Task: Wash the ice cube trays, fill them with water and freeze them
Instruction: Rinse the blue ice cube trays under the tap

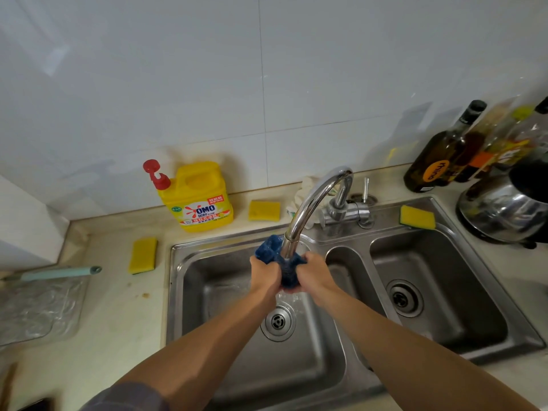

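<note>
A dark blue ice cube tray [271,251] is held over the left basin of the steel sink [189,280], right under the spout of the chrome faucet [314,203]. My left hand [264,274] grips its left side and my right hand [314,271] grips its right side. The tray looks bent or squeezed between the hands, and its lower part is hidden by them. Water runs down toward the drain [278,321].
A yellow OMO detergent bottle [201,200] stands behind the sink. Three yellow sponges lie around: on the left counter [143,255], by the wall [264,210], on the sink rim [417,217]. Bottles [441,155] and a steel kettle [510,209] crowd the right.
</note>
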Action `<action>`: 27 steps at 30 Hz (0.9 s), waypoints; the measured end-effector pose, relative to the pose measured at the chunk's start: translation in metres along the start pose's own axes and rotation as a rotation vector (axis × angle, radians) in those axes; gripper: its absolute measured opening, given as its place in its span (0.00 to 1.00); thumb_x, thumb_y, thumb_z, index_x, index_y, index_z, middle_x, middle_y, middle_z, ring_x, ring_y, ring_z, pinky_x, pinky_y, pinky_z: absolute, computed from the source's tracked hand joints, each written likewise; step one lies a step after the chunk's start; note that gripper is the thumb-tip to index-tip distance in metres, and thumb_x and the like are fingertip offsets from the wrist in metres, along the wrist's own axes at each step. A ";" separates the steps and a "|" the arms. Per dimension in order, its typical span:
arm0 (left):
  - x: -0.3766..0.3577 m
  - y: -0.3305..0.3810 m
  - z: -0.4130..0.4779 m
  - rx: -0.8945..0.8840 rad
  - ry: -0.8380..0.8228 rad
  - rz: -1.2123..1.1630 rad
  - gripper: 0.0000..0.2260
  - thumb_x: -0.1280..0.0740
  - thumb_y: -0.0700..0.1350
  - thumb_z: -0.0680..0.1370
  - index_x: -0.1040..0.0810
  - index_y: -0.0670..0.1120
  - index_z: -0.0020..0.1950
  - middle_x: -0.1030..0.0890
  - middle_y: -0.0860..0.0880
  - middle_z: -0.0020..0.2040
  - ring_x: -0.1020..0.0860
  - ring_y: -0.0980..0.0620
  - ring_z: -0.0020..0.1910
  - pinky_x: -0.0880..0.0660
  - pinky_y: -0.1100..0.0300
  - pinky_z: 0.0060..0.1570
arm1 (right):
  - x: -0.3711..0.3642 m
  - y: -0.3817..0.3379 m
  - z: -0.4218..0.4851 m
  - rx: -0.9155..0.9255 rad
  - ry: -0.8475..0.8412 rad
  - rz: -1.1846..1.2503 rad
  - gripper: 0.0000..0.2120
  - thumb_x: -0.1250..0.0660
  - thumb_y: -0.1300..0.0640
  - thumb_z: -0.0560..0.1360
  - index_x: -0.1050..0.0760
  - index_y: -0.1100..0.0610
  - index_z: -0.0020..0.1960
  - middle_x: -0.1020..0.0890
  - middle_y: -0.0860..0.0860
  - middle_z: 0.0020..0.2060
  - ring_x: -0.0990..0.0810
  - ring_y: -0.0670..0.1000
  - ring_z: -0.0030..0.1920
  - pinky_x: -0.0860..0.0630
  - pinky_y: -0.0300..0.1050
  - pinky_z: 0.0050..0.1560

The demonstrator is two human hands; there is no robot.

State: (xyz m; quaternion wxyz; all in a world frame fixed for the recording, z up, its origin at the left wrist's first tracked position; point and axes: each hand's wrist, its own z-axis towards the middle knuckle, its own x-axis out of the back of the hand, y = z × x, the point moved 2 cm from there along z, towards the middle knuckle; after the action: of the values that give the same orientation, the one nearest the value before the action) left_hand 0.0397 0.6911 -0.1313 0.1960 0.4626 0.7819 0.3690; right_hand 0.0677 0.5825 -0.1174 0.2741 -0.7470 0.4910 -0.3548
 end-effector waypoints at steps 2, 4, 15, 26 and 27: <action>0.005 0.003 0.000 -0.051 -0.014 0.062 0.15 0.36 0.37 0.76 0.30 0.48 0.62 0.19 0.43 0.54 0.19 0.44 0.53 0.20 0.42 0.56 | -0.002 0.001 -0.004 0.006 -0.040 -0.071 0.06 0.38 0.69 0.79 0.27 0.60 0.51 0.16 0.63 0.42 0.13 0.63 0.36 0.15 0.61 0.40; 0.011 0.007 0.001 -0.118 -0.017 0.154 0.15 0.36 0.37 0.77 0.31 0.49 0.61 0.20 0.45 0.54 0.19 0.46 0.53 0.20 0.44 0.56 | -0.004 0.002 -0.009 0.029 -0.076 -0.149 0.07 0.39 0.69 0.79 0.27 0.58 0.51 0.15 0.60 0.35 0.14 0.58 0.31 0.15 0.53 0.35; 0.021 0.021 0.003 -0.175 -0.039 0.270 0.09 0.39 0.36 0.79 0.24 0.48 0.53 0.17 0.45 0.48 0.17 0.49 0.45 0.20 0.56 0.39 | 0.001 -0.001 -0.013 -0.030 -0.277 0.214 0.06 0.34 0.60 0.80 0.23 0.55 0.57 0.14 0.59 0.43 0.14 0.57 0.38 0.17 0.50 0.36; 0.001 0.008 -0.016 -0.179 -0.269 0.209 0.10 0.39 0.41 0.82 0.21 0.51 0.60 0.14 0.48 0.49 0.14 0.52 0.45 0.16 0.55 0.45 | 0.009 0.005 -0.008 0.100 0.030 -0.107 0.07 0.41 0.61 0.79 0.24 0.57 0.48 0.18 0.55 0.36 0.22 0.50 0.25 0.28 0.42 0.23; 0.000 0.007 -0.016 -0.165 -0.280 0.204 0.11 0.39 0.41 0.82 0.21 0.51 0.60 0.14 0.46 0.50 0.14 0.49 0.47 0.16 0.49 0.50 | 0.010 0.006 -0.008 0.101 0.043 -0.100 0.07 0.41 0.62 0.79 0.25 0.58 0.46 0.19 0.55 0.34 0.25 0.48 0.22 0.30 0.42 0.22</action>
State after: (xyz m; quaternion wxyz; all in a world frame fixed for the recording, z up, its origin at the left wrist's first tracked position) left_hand 0.0337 0.6869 -0.1155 0.3018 0.5688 0.6631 0.3817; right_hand 0.0602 0.5707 -0.1146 0.2828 -0.7479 0.4402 -0.4085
